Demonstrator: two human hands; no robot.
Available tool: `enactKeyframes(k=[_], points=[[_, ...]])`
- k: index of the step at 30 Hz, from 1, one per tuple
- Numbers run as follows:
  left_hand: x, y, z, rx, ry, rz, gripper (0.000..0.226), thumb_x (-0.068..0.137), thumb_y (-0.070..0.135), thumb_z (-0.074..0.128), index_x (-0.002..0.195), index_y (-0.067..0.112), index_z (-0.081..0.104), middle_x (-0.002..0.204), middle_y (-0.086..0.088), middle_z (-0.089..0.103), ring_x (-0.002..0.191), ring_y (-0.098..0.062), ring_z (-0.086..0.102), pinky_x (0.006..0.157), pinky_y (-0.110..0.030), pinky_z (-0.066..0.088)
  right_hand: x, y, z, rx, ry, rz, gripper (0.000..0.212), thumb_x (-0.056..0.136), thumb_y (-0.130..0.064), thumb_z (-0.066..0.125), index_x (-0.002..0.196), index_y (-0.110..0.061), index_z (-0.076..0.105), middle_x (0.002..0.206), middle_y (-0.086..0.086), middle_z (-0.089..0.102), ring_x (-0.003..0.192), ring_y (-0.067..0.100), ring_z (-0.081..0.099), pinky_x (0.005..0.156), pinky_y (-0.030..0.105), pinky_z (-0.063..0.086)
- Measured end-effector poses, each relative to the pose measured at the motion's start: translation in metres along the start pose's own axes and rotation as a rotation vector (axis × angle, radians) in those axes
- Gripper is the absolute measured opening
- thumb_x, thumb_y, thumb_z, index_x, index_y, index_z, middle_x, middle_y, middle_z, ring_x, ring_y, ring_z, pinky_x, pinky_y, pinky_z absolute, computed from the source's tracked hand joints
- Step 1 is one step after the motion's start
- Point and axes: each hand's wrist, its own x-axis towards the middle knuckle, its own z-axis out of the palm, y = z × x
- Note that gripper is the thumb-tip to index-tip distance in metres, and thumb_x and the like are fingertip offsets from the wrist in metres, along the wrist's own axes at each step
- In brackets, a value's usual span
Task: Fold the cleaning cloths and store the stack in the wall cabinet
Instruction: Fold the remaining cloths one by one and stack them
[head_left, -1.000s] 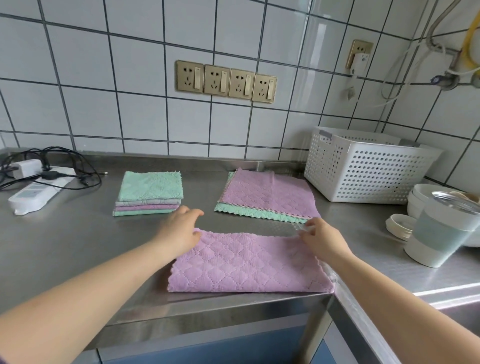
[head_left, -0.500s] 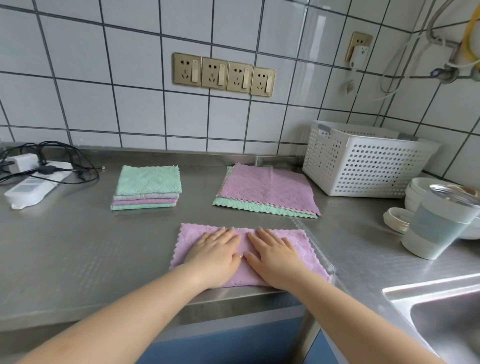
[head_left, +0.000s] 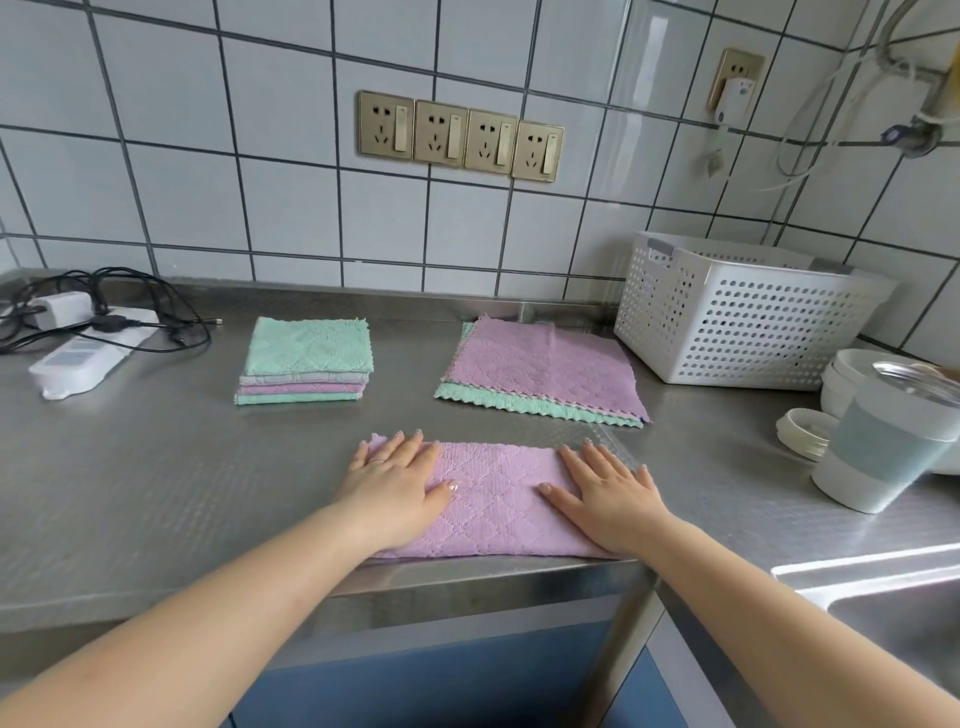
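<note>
A pink quilted cloth (head_left: 496, 499), folded once into a long strip, lies at the front edge of the steel counter (head_left: 156, 483). My left hand (head_left: 395, 483) presses flat on its left end and my right hand (head_left: 608, 493) presses flat on its right end, fingers straight. Behind on the left stands a stack of folded cloths (head_left: 306, 364), green on top. Behind on the right lie unfolded cloths (head_left: 543, 371), pink over green. No wall cabinet is in view.
A white perforated basket (head_left: 748, 317) stands at the back right. A white and grey lidded container (head_left: 893, 441), a small lid and bowls sit right of it. A power strip with black cables (head_left: 88, 338) lies far left. A sink (head_left: 893, 618) opens at the lower right.
My hands pressed together at the cloth's middle half a second ago. They have since slid apart along it toward its two ends.
</note>
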Motion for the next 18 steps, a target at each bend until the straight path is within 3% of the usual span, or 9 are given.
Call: enactKeyframes(k=[4,6,8,10,12,18], points=[[-0.007,0.005,0.0,-0.019,0.091,0.064,0.054,0.097,0.046,0.031,0.145,0.024,0.027,0.156,0.002,0.02,0.145,-0.016,0.014,0.118,-0.047,0.002,0.005,-0.006,-0.005,-0.022,0.089,-0.018,0.07,0.091,-0.066,0.023,0.15,-0.028,0.017,0.159,-0.002,0.016,0.147,0.016,0.011,0.116,0.052,0.001],[-0.016,0.013,-0.001,-0.102,0.187,0.207,0.044,0.092,0.044,0.041,0.132,0.028,0.05,0.141,0.006,0.047,0.134,-0.016,0.038,0.115,-0.045,0.017,0.011,-0.016,-0.01,0.014,0.224,-0.1,0.051,0.095,-0.049,0.038,0.142,-0.028,0.037,0.151,-0.006,0.036,0.14,0.013,0.029,0.117,0.047,0.006],[-0.028,0.027,-0.005,-0.214,0.224,0.309,0.035,0.085,0.044,0.046,0.114,0.031,0.063,0.115,0.009,0.063,0.112,-0.015,0.054,0.102,-0.035,0.037,0.021,-0.032,-0.017,0.14,0.293,-0.182,0.033,0.094,-0.028,0.045,0.125,-0.028,0.058,0.135,-0.007,0.055,0.126,0.014,0.048,0.114,0.04,0.024],[-0.038,0.04,-0.006,-0.258,0.225,0.355,0.028,0.085,0.042,0.051,0.107,0.031,0.065,0.105,0.011,0.065,0.103,-0.012,0.056,0.092,-0.031,0.043,0.031,-0.047,-0.018,0.226,0.294,-0.201,0.028,0.09,-0.019,0.05,0.109,-0.028,0.068,0.12,-0.004,0.064,0.111,0.02,0.058,0.097,0.032,0.041],[-0.043,0.047,-0.003,-0.253,0.252,0.37,0.023,0.085,0.041,0.054,0.102,0.031,0.066,0.102,0.01,0.064,0.101,-0.011,0.055,0.089,-0.031,0.043,0.038,-0.057,-0.016,0.203,0.279,-0.199,0.026,0.087,-0.019,0.052,0.102,-0.029,0.07,0.112,-0.002,0.067,0.103,0.023,0.06,0.084,0.03,0.045],[-0.046,0.048,0.002,-0.169,0.332,0.392,0.019,0.086,0.037,0.051,0.091,0.028,0.067,0.094,0.007,0.06,0.094,-0.017,0.054,0.081,-0.028,0.04,0.045,-0.061,-0.013,0.119,0.293,-0.228,0.027,0.088,-0.016,0.05,0.102,-0.027,0.07,0.11,0.0,0.065,0.101,0.025,0.06,0.08,0.032,0.046]])
